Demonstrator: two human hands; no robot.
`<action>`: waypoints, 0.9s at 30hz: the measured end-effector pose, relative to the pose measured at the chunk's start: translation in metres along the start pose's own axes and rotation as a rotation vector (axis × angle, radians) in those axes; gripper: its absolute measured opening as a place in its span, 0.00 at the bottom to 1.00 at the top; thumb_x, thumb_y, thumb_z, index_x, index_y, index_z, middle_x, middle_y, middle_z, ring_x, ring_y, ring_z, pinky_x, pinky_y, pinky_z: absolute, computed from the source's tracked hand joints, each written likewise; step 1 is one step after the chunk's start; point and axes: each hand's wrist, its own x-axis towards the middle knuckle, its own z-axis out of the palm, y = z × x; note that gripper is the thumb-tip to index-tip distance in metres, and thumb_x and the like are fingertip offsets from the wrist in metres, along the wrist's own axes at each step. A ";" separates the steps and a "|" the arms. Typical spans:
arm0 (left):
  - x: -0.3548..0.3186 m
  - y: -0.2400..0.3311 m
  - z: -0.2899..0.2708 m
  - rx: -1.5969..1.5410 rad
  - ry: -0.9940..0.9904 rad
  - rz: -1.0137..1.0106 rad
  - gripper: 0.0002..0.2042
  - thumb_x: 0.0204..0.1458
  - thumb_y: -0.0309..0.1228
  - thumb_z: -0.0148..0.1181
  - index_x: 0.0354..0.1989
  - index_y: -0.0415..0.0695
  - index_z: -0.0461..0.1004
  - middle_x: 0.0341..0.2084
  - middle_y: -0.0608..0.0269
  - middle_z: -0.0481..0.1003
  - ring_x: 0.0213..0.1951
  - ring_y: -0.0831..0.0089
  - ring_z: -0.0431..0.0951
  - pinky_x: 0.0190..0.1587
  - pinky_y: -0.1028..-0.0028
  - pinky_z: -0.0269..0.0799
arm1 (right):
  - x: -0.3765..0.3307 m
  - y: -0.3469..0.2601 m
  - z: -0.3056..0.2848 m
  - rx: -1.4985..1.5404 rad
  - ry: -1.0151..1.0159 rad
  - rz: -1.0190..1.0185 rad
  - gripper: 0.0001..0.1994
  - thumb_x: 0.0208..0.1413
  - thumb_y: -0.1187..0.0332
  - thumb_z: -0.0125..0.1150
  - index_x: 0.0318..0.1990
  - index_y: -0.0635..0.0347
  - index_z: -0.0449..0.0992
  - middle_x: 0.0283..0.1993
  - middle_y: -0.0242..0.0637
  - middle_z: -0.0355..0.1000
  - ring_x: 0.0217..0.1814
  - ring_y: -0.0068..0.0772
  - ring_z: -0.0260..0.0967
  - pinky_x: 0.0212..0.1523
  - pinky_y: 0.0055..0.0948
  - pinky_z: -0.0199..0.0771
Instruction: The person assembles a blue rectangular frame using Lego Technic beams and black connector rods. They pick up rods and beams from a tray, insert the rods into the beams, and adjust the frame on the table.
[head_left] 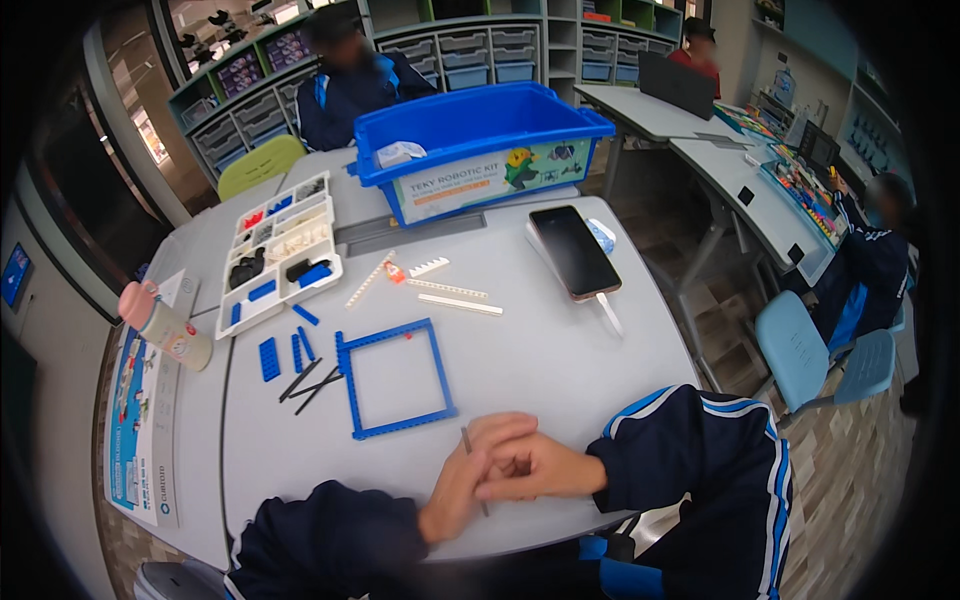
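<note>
Close to the table's near edge my two hands are together. My left hand [462,482] is closed on a thin grey rod [466,438], whose ends stick out above and below it. Across its fingers lies my right hand [545,466], curled; what its fingertips pinch is hidden. Just beyond them a square frame of blue building beams [447,383] lies flat, with a tiny red piece [408,337] at its far side. Left of the frame are black axles [318,388], a blue plate [269,359] and short blue beams [305,345].
White beams [460,304] and a small orange-and-white piece [394,272] lie beyond the frame. A white sorting tray [330,283], a blue bin [480,130], a phone [575,250] with a cable and a bottle [175,330] surround the work area. A person [345,80] sits opposite.
</note>
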 end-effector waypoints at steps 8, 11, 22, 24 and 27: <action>-0.015 0.010 -0.017 -0.063 -0.342 -0.197 0.30 0.73 0.47 0.37 0.72 0.34 0.57 0.73 0.48 0.49 0.67 0.53 0.65 0.65 0.61 0.66 | -0.012 0.006 -0.006 -0.196 -0.189 -0.171 0.12 0.70 0.58 0.56 0.42 0.57 0.77 0.30 0.32 0.72 0.34 0.25 0.69 0.37 0.29 0.70; -0.019 0.001 -0.028 0.270 -0.464 -0.157 0.28 0.67 0.47 0.54 0.72 0.49 0.63 0.75 0.49 0.52 0.74 0.53 0.54 0.74 0.55 0.51 | -0.006 0.009 -0.013 -0.292 -0.215 -0.494 0.09 0.62 0.64 0.56 0.39 0.61 0.75 0.36 0.41 0.73 0.39 0.40 0.72 0.42 0.38 0.73; -0.028 -0.044 -0.041 0.235 -0.319 -0.584 0.35 0.68 0.48 0.46 0.73 0.33 0.54 0.71 0.29 0.53 0.69 0.35 0.58 0.70 0.51 0.57 | 0.030 0.029 -0.068 -0.280 -0.390 -0.713 0.09 0.62 0.64 0.56 0.40 0.60 0.75 0.37 0.42 0.74 0.39 0.42 0.72 0.41 0.39 0.73; -0.025 -0.048 -0.042 0.217 -0.295 -0.628 0.34 0.67 0.47 0.47 0.73 0.33 0.54 0.71 0.30 0.53 0.69 0.35 0.58 0.70 0.51 0.57 | 0.033 0.030 -0.073 -0.280 -0.404 -0.727 0.09 0.62 0.64 0.56 0.40 0.60 0.75 0.37 0.42 0.74 0.39 0.42 0.72 0.41 0.39 0.73; -0.022 -0.052 -0.043 0.196 -0.286 -0.670 0.34 0.67 0.46 0.48 0.73 0.33 0.55 0.71 0.30 0.53 0.69 0.36 0.58 0.70 0.51 0.58 | 0.035 0.032 -0.076 -0.288 -0.407 -0.732 0.09 0.62 0.65 0.57 0.41 0.60 0.75 0.37 0.42 0.74 0.39 0.42 0.72 0.41 0.39 0.73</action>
